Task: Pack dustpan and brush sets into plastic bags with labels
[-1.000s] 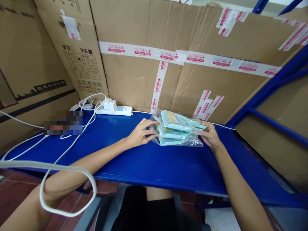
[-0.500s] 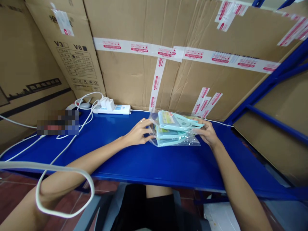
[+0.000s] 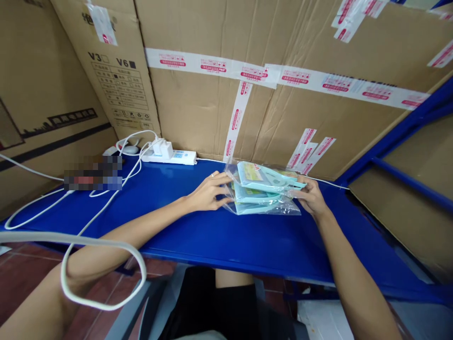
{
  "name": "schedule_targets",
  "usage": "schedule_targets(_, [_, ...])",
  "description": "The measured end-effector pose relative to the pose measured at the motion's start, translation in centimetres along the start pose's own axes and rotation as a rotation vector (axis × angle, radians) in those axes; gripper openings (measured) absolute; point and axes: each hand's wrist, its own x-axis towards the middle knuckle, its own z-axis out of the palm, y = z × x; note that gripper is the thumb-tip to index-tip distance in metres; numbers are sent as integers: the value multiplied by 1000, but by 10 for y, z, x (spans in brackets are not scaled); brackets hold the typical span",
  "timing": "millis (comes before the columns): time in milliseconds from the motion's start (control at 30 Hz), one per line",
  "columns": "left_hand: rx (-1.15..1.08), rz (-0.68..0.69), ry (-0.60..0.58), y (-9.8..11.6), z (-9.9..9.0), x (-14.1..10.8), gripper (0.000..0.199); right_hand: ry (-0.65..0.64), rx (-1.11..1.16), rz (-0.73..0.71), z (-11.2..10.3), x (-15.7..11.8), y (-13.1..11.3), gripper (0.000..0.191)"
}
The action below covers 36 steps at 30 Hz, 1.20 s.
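A clear plastic bag [image 3: 264, 189] holds several light-blue items with yellow-green labels, stacked one over another above the blue table [image 3: 226, 241]. My left hand [image 3: 210, 191] grips the left end of the bag, a ring on one finger. At the other end, my right hand [image 3: 311, 196] has its fingers closed on the bag's right edge, beside the pale blue tips of the items.
A white power strip [image 3: 184, 157] with plugs lies at the back left. White cables [image 3: 106, 203] run over the table, one looping above my left forearm. Taped cardboard [image 3: 191, 108] stands behind; a blue metal frame [image 3: 399, 137] is on the right.
The whole view has shifted slightly, so hands and bag appear a little further right. Both hands keep their hold on the bag, with hardly any change in its pose.
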Motion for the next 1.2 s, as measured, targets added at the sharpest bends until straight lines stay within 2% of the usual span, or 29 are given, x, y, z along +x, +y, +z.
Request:
schedule_targets(200, [37, 31, -63, 1, -2, 1, 23, 6, -18, 22, 0, -1, 1, 53])
schedule_targets(400, [103, 43, 163, 3, -5, 3, 6, 2, -1, 23, -2, 0, -1, 53])
schedule_targets(467, [121, 43, 143, 4, -9, 5, 13, 13, 1, 25, -2, -1, -2, 54])
schedule_targets(600, [65, 143, 60, 6, -11, 6, 25, -13, -41, 47, -1, -2, -4, 55])
schedule_targets(900, [-1, 147, 130, 6, -4, 5, 8, -58, -48, 45, 0, -2, -4, 54])
schedule_targets(1200, [-54, 196, 142, 7, -5, 8, 8, -59, -53, 56, 3, -3, -9, 54])
